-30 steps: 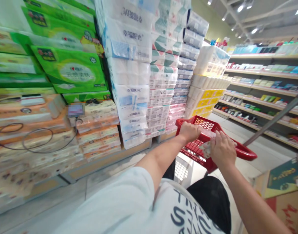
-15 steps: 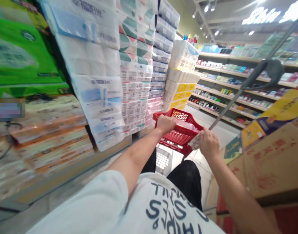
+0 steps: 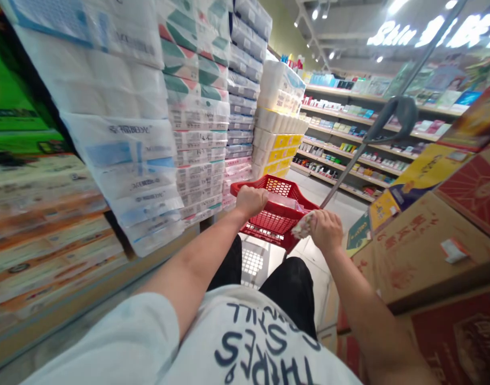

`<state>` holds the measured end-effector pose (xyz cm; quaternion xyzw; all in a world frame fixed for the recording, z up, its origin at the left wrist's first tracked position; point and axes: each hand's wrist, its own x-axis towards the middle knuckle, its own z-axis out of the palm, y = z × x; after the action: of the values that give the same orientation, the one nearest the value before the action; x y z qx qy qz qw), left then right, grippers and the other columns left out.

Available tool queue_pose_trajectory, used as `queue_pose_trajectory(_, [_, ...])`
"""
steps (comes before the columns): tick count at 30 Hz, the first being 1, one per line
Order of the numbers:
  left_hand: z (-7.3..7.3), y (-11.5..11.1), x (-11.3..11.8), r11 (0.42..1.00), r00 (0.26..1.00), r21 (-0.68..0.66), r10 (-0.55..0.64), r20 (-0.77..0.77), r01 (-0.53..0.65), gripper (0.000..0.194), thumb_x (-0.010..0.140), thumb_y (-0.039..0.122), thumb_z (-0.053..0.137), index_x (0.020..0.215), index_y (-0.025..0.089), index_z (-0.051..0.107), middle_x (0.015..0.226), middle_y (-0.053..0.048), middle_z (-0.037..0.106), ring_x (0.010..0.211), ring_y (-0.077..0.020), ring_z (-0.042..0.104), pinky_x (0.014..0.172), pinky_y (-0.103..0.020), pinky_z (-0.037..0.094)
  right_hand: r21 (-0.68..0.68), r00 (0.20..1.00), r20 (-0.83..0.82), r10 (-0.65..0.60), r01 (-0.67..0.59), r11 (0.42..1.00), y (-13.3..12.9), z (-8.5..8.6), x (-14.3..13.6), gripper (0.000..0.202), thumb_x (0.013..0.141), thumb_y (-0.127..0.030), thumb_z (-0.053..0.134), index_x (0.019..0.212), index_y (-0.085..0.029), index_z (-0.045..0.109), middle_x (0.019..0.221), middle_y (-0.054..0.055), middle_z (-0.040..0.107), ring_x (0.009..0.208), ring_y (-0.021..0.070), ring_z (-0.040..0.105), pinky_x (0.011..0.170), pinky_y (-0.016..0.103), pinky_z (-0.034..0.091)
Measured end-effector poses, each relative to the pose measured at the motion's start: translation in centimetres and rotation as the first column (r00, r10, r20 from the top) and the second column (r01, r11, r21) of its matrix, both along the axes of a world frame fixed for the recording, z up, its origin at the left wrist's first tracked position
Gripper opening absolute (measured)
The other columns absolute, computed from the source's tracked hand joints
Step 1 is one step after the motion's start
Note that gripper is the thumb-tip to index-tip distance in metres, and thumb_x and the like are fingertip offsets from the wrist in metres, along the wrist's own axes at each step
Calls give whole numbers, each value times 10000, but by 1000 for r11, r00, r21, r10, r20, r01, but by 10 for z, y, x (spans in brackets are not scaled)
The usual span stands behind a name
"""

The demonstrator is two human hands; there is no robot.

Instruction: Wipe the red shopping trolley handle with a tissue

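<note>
A red plastic shopping cart (image 3: 264,222) with a mesh basket stands in front of my legs. My left hand (image 3: 251,201) is closed around the left part of its handle. At the right end of the handle, my right hand (image 3: 327,230) is closed on a pale patterned piece (image 3: 303,226), cloth or a soft packet, I cannot tell which. How far that hand also grips the handle is hidden. Inside the basket lies a pinkish clear-wrapped package (image 3: 284,201). A grey pole (image 3: 344,174) with a grey hook-like grip (image 3: 397,118) slants up from beside my right hand; its lower end is hidden.
Tall stacks of wrapped tissue rolls (image 3: 128,160) line the left side, with orange-and-white packs (image 3: 48,235) nearer me. Cardboard boxes (image 3: 421,246) are piled close on the right. Tiled floor (image 3: 309,248) runs ahead to shelves of small goods (image 3: 349,133).
The view has turned and moved forward, so the stacks and shelves shift left and more boxes show on the right. Both hands keep their grip, and the cart stays in front of me.
</note>
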<state>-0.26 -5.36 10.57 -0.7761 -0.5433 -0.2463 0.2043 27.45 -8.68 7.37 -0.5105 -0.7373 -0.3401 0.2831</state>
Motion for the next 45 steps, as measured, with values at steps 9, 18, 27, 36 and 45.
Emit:
queue_pose_trajectory(9, [0, -5, 2, 1000, 999, 3, 24, 27, -24, 390, 962, 282, 300, 904, 132, 656, 841, -122, 708, 771, -243, 655, 728, -387, 359, -123, 997, -80, -19, 9, 992, -8, 13, -48, 392, 1006, -334, 314, 1060, -138, 649, 954, 106, 673, 928, 237, 564, 884, 349, 348])
queue_pose_trajectory(18, [4, -2, -11, 998, 999, -49, -33, -18, 32, 387, 960, 284, 309, 913, 141, 665, 884, -122, 714, 810, -241, 664, 717, -362, 380, -533, 983, 68, -169, 179, 827, 5, 46, -12, 484, 1012, -333, 236, 914, -172, 682, 911, 123, 692, 844, 218, 629, 716, 294, 379])
queue_pose_trajectory(27, [3, 31, -47, 990, 998, -134, 36, -47, -42, 364, 948, 263, 323, 990, 155, 668, 939, -135, 707, 917, -259, 618, 828, -413, 352, -790, 992, 128, 1, 101, 605, 15, 69, -53, 513, 844, -686, 510, 944, -212, 679, 862, 66, 700, 741, 199, 638, 629, 254, 402])
queue_pose_trajectory(36, [0, -2, -3, 995, 954, 5, -92, 284, 95, 428, 999, 375, 248, 1151, 275, 636, 1236, -44, 643, 1207, -211, 464, 1089, -479, 187, -363, 994, 106, -2, 41, 931, -26, 30, -119, 254, 933, -270, 450, 1129, -155, 566, 1015, 142, 650, 929, 264, 604, 837, 364, 411])
queue_pose_trajectory(45, [4, -7, -8, 958, 928, -67, -251, 276, 279, 517, 1017, 340, 200, 906, 267, 699, 1153, -6, 698, 1202, -171, 506, 1115, -496, 178, -868, 990, -1, 143, -72, 491, 5, 77, -111, 378, 726, -541, 716, 914, -217, 659, 859, 30, 703, 748, 199, 648, 604, 240, 415])
